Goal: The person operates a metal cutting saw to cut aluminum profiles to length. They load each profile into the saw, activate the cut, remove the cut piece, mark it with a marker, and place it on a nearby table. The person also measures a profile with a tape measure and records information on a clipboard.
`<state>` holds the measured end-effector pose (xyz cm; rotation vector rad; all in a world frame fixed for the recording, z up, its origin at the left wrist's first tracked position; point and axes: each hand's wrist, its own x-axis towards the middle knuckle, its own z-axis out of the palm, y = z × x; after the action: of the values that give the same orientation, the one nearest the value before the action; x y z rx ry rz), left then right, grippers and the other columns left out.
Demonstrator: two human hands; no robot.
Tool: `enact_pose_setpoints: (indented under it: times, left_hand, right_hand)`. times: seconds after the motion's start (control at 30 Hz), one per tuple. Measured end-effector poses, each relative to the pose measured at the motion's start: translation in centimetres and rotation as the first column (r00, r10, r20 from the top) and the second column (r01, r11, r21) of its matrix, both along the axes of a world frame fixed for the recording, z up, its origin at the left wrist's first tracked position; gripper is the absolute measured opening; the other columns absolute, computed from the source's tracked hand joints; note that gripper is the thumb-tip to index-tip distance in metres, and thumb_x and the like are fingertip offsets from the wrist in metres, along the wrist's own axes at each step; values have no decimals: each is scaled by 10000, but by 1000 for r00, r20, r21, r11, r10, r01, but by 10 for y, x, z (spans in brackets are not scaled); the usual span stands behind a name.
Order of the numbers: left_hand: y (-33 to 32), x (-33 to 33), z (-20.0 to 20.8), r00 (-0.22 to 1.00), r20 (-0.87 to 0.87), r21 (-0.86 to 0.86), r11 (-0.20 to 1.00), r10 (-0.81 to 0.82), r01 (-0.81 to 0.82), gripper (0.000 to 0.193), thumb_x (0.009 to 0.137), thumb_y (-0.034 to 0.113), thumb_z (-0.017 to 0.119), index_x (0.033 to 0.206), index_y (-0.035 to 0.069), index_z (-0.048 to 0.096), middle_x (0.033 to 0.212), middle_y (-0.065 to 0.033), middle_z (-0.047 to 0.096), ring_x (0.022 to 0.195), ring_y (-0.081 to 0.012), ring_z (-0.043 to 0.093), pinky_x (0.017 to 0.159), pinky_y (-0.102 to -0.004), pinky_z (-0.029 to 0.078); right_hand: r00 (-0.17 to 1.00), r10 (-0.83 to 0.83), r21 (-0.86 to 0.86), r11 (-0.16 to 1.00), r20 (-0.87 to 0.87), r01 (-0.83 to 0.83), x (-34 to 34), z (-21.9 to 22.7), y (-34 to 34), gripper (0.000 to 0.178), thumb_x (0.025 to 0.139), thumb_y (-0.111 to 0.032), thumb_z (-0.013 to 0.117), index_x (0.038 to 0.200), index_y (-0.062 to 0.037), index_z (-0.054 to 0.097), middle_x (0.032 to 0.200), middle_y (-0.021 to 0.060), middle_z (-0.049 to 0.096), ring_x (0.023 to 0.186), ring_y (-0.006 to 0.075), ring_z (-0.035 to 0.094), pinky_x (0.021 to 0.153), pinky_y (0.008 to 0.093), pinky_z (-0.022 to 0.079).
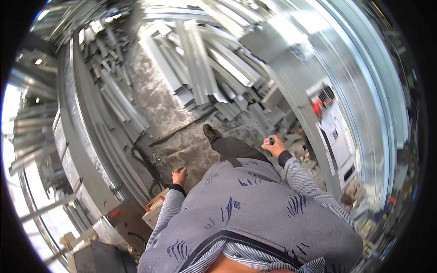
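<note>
My right hand point(276, 146) is closed round a small dark object with a red and white face point(268, 141), held out ahead of my right hip. Its kind is too small and blurred to make out. My left hand point(180, 176) hangs low at my left side with its fingers curled in, and I see nothing in them. Nearest to it is an orange-edged box point(155, 203) beside the long machine on the left. One dark shoe point(210, 133) is stepping forward on the dusty concrete floor point(182, 145).
Long metal profiles point(198, 63) lie stacked on the floor ahead. More lengths point(116, 98) lie along the long machine bed point(82, 118) at left. A large metal-clad machine point(296, 77) with a control panel point(334, 125) rises on the right. A dark cable point(148, 166) hangs near my left hand.
</note>
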<state>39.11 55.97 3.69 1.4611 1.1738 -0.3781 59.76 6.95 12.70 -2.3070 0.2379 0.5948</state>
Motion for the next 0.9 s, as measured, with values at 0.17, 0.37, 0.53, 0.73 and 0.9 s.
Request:
enact_pose_setpoints:
  times: [0.17,0.37,0.53,0.73,0.9]
  left_hand:
    - [-56,-22,-19,828,58,9,829,-558,559,465,895,292,717,1238,-17,662,1098,-171,726,950,-225,703,819,-335,545]
    - [-51,-31,-57,723,43,126,722,-689,680,470,901,313,702,1235,-15,669,1090,-179,735,1001,-219,697,853,-337,541]
    - [-32,-34,-10,684,-11,319,645,-730,694,423,864,293,703,1181,16,663,1120,-179,715,1015,-259,696,853,-368,559]
    - [-94,-51,41,143,-83,680,49,-986,732,262,831,226,704,1046,81,663,1087,-166,705,990,-306,687,857,-402,557]
    - [-235,-84,37,905,7,42,904,-426,425,374,840,255,722,1171,84,680,1143,-174,702,1042,-308,688,869,-371,543]
  right_hand:
    - [988,-148,-122,981,39,152,-87,24,-70,757,625,-421,866,1235,-66,591,1083,201,688,1065,360,648,916,433,513]
    - [883,-465,-207,859,67,468,-154,12,-167,748,633,-411,851,1222,-26,598,1115,213,692,1042,363,668,914,427,525]
    - [777,-619,-238,742,115,626,-161,13,-260,735,625,-405,857,1201,-15,620,1131,220,692,1061,366,667,927,430,524]
    - [767,-628,-328,703,129,631,-140,14,-388,719,624,-421,861,1182,-30,632,1123,196,699,1061,345,671,914,414,534]
    - [825,-556,-423,727,99,541,-113,-10,-467,716,656,-416,847,1220,-44,612,1136,177,693,1088,319,665,944,413,533]
